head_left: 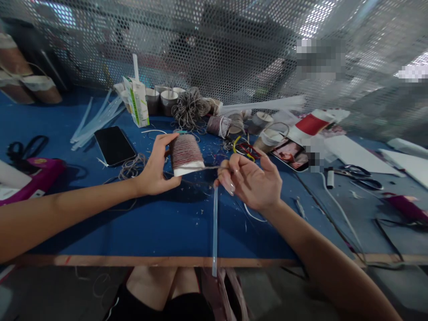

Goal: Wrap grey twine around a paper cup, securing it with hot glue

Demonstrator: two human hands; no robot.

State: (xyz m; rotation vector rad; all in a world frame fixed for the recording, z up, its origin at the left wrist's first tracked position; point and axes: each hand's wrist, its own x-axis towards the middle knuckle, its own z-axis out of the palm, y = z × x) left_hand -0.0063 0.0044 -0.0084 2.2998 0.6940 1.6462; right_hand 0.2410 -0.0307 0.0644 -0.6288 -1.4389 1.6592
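My left hand (155, 167) is closed around a white paper cup (187, 170), which is tilted on its side above the blue table. Reddish and grey cord (187, 151) is wound in rows round most of the cup, leaving a white band bare at its lower rim. A loose length of cord (211, 167) runs from the cup to my right hand (254, 180), whose thumb and fingers pinch it. Just below those fingers a translucent glue stick (215, 232) reaches past the table's front edge; whether the hand touches its upper end I cannot tell.
A black phone (114, 145) and tangled cord (132, 167) lie left. Glue sticks (96, 122), a drink carton (136, 102), wrapped cups (169, 100) and a cord bundle (190, 107) line the back. Right are a lit phone (290, 154), scissors (359, 174) and a purple glue gun (406, 206).
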